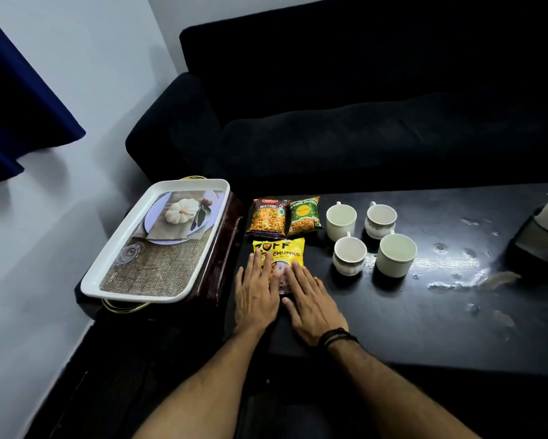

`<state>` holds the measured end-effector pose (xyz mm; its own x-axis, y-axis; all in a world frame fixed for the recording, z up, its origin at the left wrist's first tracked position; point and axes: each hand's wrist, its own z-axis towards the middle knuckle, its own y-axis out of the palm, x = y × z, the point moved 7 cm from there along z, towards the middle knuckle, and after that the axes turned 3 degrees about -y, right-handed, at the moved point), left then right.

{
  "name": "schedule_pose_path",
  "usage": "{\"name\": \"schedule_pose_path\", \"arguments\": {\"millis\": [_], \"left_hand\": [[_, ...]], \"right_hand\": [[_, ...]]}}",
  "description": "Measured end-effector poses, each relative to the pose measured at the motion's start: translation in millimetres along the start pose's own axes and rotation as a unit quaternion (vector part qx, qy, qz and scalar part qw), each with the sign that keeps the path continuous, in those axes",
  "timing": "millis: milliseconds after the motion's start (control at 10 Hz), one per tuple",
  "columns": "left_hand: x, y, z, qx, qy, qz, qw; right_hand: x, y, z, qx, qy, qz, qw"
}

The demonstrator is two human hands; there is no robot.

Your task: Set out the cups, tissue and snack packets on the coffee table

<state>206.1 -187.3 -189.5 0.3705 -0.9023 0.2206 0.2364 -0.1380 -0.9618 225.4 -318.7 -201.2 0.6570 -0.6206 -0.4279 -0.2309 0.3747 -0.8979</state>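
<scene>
A yellow snack packet (pixel 282 250) lies flat on the black coffee table (pixel 424 299). My left hand (pixel 256 296) and my right hand (pixel 310 304) both rest palm down on its near half, fingers spread and flat. Behind it lie a brown "Mixture" packet (pixel 267 217) and a green packet (pixel 304 215), side by side. To the right stand several white cups: two at the back (pixel 341 218) (pixel 381 220) and two nearer (pixel 349 255) (pixel 396 255). A tissue holder (pixel 542 236) with white tissue stands at the table's far right edge.
A white rectangular tray (pixel 114 274) with a pumpkin picture sits on a dark brown stand to the left of the table. A dark sofa (pixel 361 122) runs behind the table. A blue curtain (pixel 19 99) hangs at the left wall. The table's right half is scuffed.
</scene>
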Motion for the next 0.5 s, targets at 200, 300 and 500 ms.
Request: {"name": "schedule_pose_path", "arguments": {"millis": [200, 300, 500], "left_hand": [[-14, -4, -19, -0.007, -0.059, -0.088, 0.994], [-16, -1, -37, -0.064, -0.084, -0.133, 0.985], [-5, -20, -42, -0.184, -0.16, -0.102, 0.964]], "right_hand": [[12, -3, -10, 0.017, 0.105, -0.015, 0.994], [24, 1, -28, -0.039, 0.156, -0.041, 0.986], [33, -12, -40, -0.213, 0.131, -0.043, 0.967]]}}
